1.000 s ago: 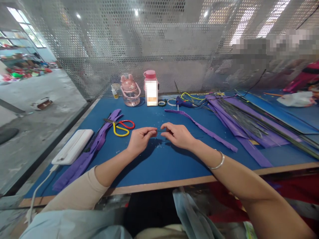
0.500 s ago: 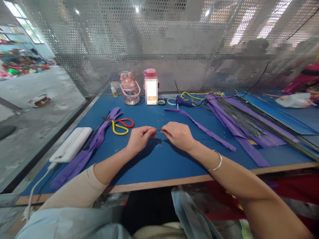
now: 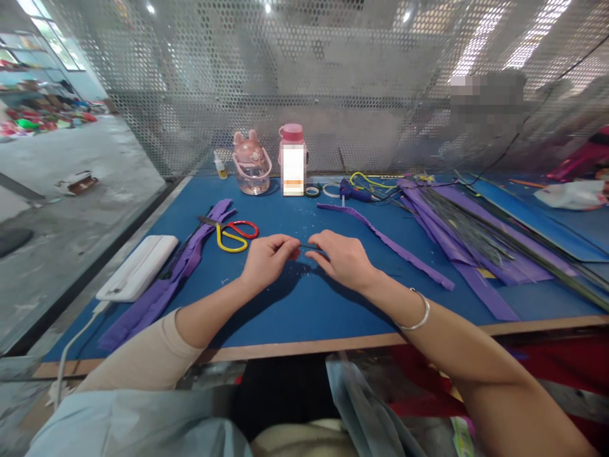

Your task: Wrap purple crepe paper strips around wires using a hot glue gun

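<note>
Between my hands, over the blue table, runs a thin dark wire-like strand (image 3: 307, 246). My left hand (image 3: 270, 257) pinches one end of it between thumb and fingertips. My right hand (image 3: 343, 259) is at the other end, its thumb and index finger parted around the strand. Left of my left hand lie scissors (image 3: 231, 236) with one yellow and one red handle, their blades on a purple fabric strip (image 3: 183, 270). Beyond my right hand a narrow purple strip (image 3: 390, 247) lies slantwise on the table.
A white power strip (image 3: 137, 266) lies at the left. At the back stand a pink bear-eared bottle (image 3: 251, 168), a pink-lidded bottle (image 3: 292, 134), tape rolls (image 3: 313, 191) and a blue glue gun (image 3: 354, 191). Purple sheets (image 3: 499, 311) and dark stems (image 3: 480, 238) cover the right side.
My right thumb and index finger have parted, and more of the dark strand shows between my hands. My left hand keeps its pinch. The whole view has shifted slightly.
</note>
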Demonstrator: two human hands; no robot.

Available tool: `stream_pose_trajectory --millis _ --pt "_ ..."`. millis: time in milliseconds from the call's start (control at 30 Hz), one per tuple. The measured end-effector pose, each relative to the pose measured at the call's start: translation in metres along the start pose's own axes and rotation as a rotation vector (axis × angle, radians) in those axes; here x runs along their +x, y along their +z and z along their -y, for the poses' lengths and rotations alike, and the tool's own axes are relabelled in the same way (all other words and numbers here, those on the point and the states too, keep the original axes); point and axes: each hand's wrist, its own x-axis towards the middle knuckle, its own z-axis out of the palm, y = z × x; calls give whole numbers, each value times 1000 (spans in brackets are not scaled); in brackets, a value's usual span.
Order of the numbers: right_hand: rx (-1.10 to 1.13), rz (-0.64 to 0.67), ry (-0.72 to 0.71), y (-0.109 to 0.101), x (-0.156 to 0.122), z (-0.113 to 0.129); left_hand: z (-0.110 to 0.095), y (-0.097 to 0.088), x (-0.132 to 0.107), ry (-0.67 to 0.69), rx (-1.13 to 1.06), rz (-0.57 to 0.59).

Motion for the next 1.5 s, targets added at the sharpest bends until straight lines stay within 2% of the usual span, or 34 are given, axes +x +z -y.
stream_pose_trajectory --millis 67,100,200,300,367,467,567,633,667,733,767,800,833,933,1000,1067,1233,1333,1400,1500 --pt "-82 -50 -55 -3 1 -2 0 4 -1 -104 -87 37" --pt "-113 -66 -84 -4 1 -3 1 5 -1 -100 -90 39" --pt "-124 -66 -105 -6 2 -8 1 2 -1 63 31 0" --pt "64 16 -32 -4 3 -6 -2 -2 -2 177 84 -43" --pt "307 97 64 -3 4 1 -5 0 -3 110 -16 -73" --pt "628 207 214 -3 8 11 -5 6 -2 -85 -292 -85" --pt "726 240 260 -10 16 3 5 5 8 -195 -496 -108" --pt "660 192 333 -17 19 -19 15 -2 19 -247 -584 -186" --pt "559 156 422 -21 20 -34 20 -6 25 -279 -621 -204" --pt "97 173 603 -27 15 -68 29 -13 34 -340 -675 -219" --pt "-162 252 691 -30 11 -84 31 -16 37 -371 -693 -221" --pt "-349 384 767 -31 5 -98 33 -18 39 -401 -708 -223" --pt "-432 523 807 -32 -1 -110 34 -19 39 -430 -720 -223" --pt "-433 677 754 -33 -18 -128 31 -17 37 -485 -740 -212" --pt "-414 680 675 -35 -23 -124 29 -14 34 -499 -745 -198" --pt "-408 673 601 -37 -23 -107 27 -13 33 -511 -752 -187" --pt "-271 654 377 -30 -20 -24 27 -13 32 -562 -793 -136" --pt "-33 601 206 -17 -21 19 27 -13 31 -613 -802 -99" --pt "107 547 162 -9 -22 31 26 -12 30 -633 -812 -74" --pt "293 556 141 -3 -19 21 24 -11 30 -667 -858 -41"
